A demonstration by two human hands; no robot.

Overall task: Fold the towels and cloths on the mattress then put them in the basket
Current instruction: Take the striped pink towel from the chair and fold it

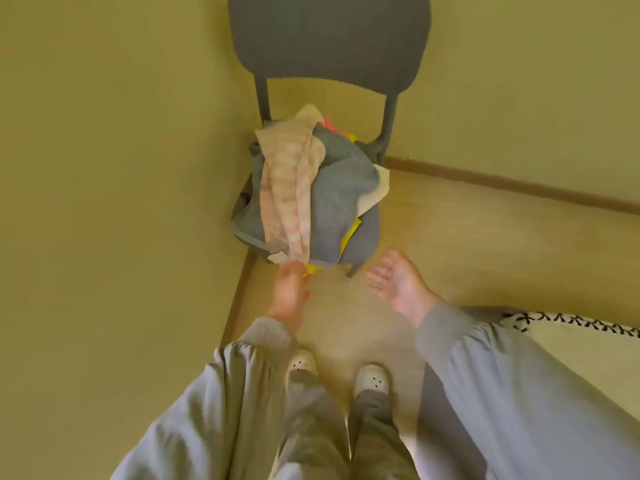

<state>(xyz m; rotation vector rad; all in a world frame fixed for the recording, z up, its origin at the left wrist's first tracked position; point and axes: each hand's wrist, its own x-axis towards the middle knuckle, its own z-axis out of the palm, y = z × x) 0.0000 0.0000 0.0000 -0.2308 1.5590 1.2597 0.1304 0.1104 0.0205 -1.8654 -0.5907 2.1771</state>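
A heap of cloths lies on the seat of a grey chair (pixel 329 36) in the room's corner. On top runs a long beige and pink towel (pixel 287 188), over a grey cloth (pixel 341 202), with a cream cloth (pixel 375 192) and a yellow cloth (pixel 349 233) peeking out below. My left hand (pixel 291 289) reaches up to the heap's near edge and pinches the hanging end of the beige towel. My right hand (pixel 398 285) hovers to the right of the chair, palm up, fingers spread, holding nothing.
Walls close in on the left and behind the chair. A wooden floor (pixel 450 244) stretches to the right. A white edge with black stitching (pixel 571 327) shows at right. My feet in pale shoes (pixel 372 379) stand just before the chair.
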